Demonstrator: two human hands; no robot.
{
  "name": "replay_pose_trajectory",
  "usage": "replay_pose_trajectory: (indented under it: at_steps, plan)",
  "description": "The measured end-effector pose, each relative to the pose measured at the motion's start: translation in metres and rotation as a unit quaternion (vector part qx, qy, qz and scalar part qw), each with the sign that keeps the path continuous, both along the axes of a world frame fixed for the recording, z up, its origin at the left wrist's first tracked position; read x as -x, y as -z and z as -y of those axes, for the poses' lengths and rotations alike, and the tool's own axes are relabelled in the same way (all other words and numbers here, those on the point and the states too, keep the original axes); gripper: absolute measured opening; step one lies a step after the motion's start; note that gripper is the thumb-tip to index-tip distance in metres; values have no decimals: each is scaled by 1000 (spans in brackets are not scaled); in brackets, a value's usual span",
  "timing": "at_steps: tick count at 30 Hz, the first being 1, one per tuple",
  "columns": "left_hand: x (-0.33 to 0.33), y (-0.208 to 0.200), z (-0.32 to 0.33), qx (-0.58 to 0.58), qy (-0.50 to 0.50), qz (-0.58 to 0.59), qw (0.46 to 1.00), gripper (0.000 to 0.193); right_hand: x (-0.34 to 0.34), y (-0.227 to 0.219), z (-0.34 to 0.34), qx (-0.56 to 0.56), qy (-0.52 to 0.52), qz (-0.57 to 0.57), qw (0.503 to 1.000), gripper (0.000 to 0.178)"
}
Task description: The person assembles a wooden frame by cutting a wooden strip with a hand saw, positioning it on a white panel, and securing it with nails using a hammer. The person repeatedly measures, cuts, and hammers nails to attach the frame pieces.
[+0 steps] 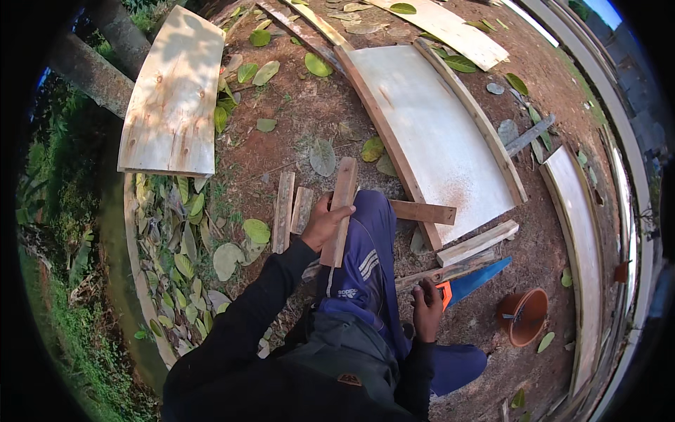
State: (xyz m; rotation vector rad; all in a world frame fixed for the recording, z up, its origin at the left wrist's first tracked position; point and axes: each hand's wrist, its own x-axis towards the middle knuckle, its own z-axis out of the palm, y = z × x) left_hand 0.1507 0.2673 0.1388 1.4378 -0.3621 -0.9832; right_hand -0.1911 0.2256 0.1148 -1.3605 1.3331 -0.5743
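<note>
My left hand (328, 221) is closed round a short wooden block (344, 184), holding it upright over my left knee. My right hand (426, 309) is lower, to the right, with its fingers curled. Just beside it is a handsaw (477, 283) with a blue blade and an orange handle. My hand covers part of that handle, so whether I grip it is hidden. Beneath the saw lies a wooden offcut (460, 269), with a paler wooden piece (478, 243) above it. Two short wooden pieces (283, 211) lie left of the block.
A white panel (436, 119) edged with wooden strips lies ahead, sawdust near its corner; a wooden piece (424, 212) crosses its near end. A plywood board (176, 91) is at far left. An orange-brown bucket (522, 318) and long panel (578, 267) are at right. Leaves litter the soil.
</note>
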Motion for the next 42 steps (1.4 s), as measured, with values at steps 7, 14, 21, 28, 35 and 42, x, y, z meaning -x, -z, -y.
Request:
replay_pose_trajectory:
  at_steps: [7, 14, 21, 28, 35, 42]
  plan:
    - [-103, 126, -180, -235, -169, 171, 942, 77, 55, 20, -3, 105, -164, -211, 958, 39]
    - [-125, 157, -192, -431, -129, 307, 839, 80, 113, 14, 12, 39, -82, -255, 963, 46]
    - [-131, 225, -223, -459, 74, 280, 840, 72, 109, 39, -14, 23, -120, -272, 955, 42]
    - [-69, 183, -81, -295, 101, 244, 918, 64, 115, 23, -33, 12, -39, -273, 961, 29]
    - [-9, 110, 108, -142, 125, 274, 943, 73, 121, 20, -48, 99, 18, -240, 966, 35]
    - [81, 98, 177, -105, 295, 485, 817, 84, 117, -16, -59, 101, 142, -207, 963, 34]
